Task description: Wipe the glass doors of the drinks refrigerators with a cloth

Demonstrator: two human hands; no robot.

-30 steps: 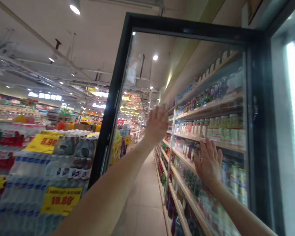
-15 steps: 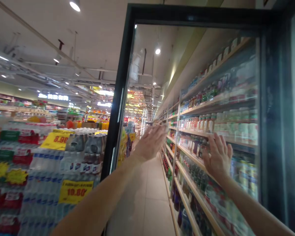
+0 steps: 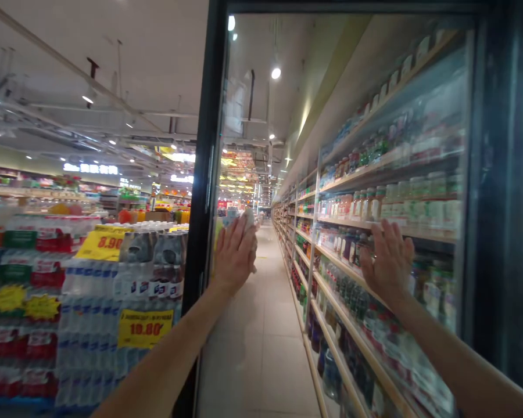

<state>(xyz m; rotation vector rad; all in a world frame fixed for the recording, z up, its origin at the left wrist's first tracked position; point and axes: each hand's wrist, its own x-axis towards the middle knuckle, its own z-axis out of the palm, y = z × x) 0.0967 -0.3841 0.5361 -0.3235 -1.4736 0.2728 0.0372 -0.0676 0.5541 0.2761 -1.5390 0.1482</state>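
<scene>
A tall glass door [image 3: 287,325] in a black frame [image 3: 204,145] stands in front of me. My left hand [image 3: 233,253] lies flat against the glass near the frame's left edge, fingers stretched out together. A small pale patch shows past its fingertips; I cannot tell whether it is a cloth. My right hand [image 3: 387,264] presses flat on the glass further right, fingers spread, holding nothing. Through the glass I see long shelves of bottled drinks [image 3: 375,203] running down an aisle.
Left of the door stand stacked packs of bottled water [image 3: 113,290] with yellow price signs [image 3: 144,328]. A tiled aisle floor [image 3: 261,360] runs ahead. A dark door post [image 3: 501,203] rises at the right. Store lights hang overhead.
My left hand has slid down and to the left across the glass, from mid-pane towards the frame. My right hand has stayed almost in place. The view has shifted closer to the door.
</scene>
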